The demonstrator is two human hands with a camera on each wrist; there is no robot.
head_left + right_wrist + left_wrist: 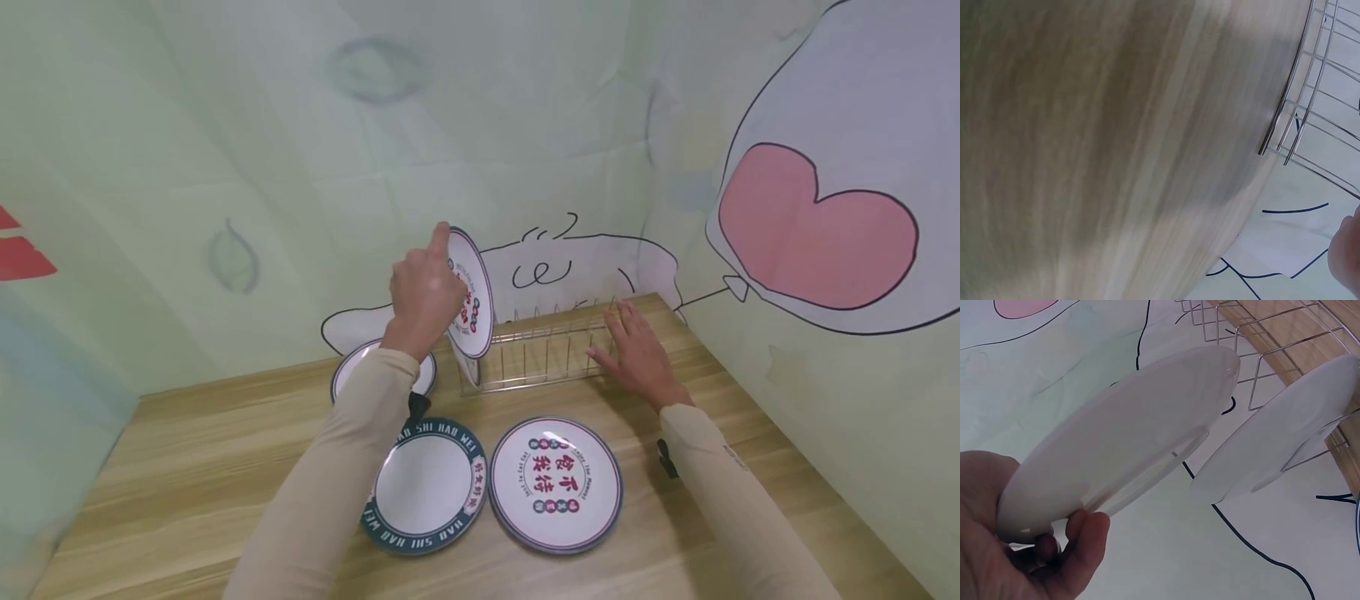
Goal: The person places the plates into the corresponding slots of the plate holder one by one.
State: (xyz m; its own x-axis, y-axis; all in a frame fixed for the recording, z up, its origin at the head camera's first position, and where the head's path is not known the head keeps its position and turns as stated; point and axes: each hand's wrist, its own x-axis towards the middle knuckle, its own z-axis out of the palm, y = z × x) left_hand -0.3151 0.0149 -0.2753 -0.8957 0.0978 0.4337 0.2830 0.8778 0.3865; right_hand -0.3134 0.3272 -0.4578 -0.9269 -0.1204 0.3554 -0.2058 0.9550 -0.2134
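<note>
While the big wooden table (210, 475) was under everything, a wire rack (525, 385) stood on it. One plate (1279, 428) sat in its left end. A second plate (477, 292) was up near it, gripped by the left hand (425, 287). The right hand (639, 354), fingers straight, was at the right end.

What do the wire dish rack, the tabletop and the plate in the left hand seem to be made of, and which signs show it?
Wire dish rack: probably metal, polished; thin silvery rods catch light.
Tabletop: perhaps wood or wood-look laminate, smooth; streaked grain shows.
Held plate: glazed ceramic or melamine, hard to tell; its white underside looks smooth with a soft sheen.
</note>
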